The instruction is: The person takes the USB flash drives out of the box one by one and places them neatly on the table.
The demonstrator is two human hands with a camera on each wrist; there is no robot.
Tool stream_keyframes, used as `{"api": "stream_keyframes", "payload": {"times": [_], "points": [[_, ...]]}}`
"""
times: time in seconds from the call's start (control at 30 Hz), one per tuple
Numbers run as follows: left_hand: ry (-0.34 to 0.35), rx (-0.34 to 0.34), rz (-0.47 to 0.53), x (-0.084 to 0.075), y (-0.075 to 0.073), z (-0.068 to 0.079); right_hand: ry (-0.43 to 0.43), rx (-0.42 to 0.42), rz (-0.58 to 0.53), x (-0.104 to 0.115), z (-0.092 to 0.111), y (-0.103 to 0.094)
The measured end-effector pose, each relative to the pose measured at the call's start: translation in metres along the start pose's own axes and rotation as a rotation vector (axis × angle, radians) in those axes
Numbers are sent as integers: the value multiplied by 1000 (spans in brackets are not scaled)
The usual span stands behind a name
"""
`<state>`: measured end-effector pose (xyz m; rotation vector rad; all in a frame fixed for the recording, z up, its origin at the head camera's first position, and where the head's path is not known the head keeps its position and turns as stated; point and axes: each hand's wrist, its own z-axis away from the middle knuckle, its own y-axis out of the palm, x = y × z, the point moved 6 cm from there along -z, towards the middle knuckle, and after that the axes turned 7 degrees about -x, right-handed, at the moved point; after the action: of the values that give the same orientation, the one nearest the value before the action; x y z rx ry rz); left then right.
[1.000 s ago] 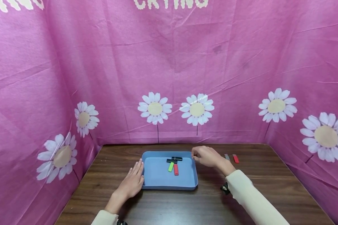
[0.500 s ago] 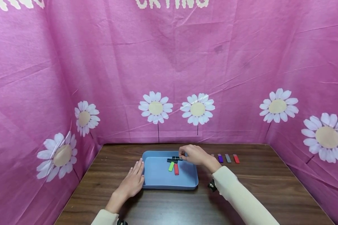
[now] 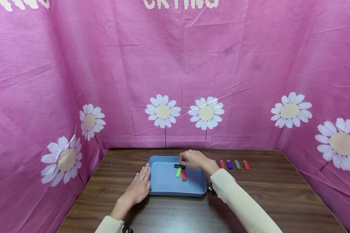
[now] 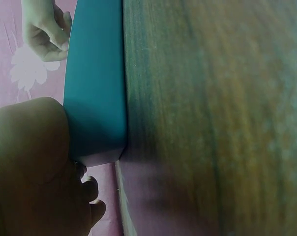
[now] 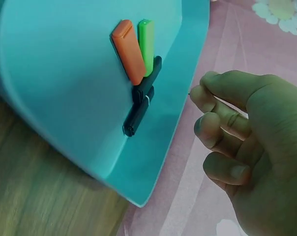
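A shallow blue tray [image 3: 163, 184] stands on the table. My left hand [image 3: 137, 189] rests with straight fingers along its left wall. Inside lie a red stick [image 3: 183, 175], shaped like a capped USB stick, a bright green stick [image 3: 178, 172] and a black stick [image 3: 178, 166]. A second black stick [image 5: 136, 118] with a pale band shows beyond it in the right wrist view. Over the tray's back right part hovers my right hand [image 3: 193, 159], fingers loosely bent. In the right wrist view nothing shows between its fingertips, which are close together.
To the right of the tray, several similar sticks lie in a row, among them a red stick [image 3: 222, 164], a purple stick [image 3: 229, 164] and a grey stick [image 3: 237, 165]. A pink cloth [image 3: 175, 64] with printed daisies surrounds the wooden table [image 3: 268, 194].
My right hand has moved left, from beside the tray's right edge to over the black sticks, uncovering more of the row of sticks. My left hand has stayed at the tray's left wall.
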<state>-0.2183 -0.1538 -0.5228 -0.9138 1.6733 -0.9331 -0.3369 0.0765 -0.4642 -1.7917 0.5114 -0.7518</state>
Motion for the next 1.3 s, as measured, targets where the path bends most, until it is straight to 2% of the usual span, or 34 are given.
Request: {"api": "stream_keyframes", "payload": {"times": [0.23,0.43,0.73,0.83,0.97,1.1,1.3], "points": [[7,-5,0,1,1,-1,20,20,33,-2,-7,10],[5,0,0,0,0,-1,75,53,108,-8,-7,18],[28,-15,-11,1,-1,-2,111,36,285,-2,-2,24],[30,-13,-8,2,0,-2,145,64,271,0,-1,26],[32,-12,-3,3,1,-3,172,118,194,3,0,28],[43,-24,1,4,1,-2,158,144,136,4,0,29],[17,-1,-9,2,0,-1,137,173,144,3,-1,33]]}}
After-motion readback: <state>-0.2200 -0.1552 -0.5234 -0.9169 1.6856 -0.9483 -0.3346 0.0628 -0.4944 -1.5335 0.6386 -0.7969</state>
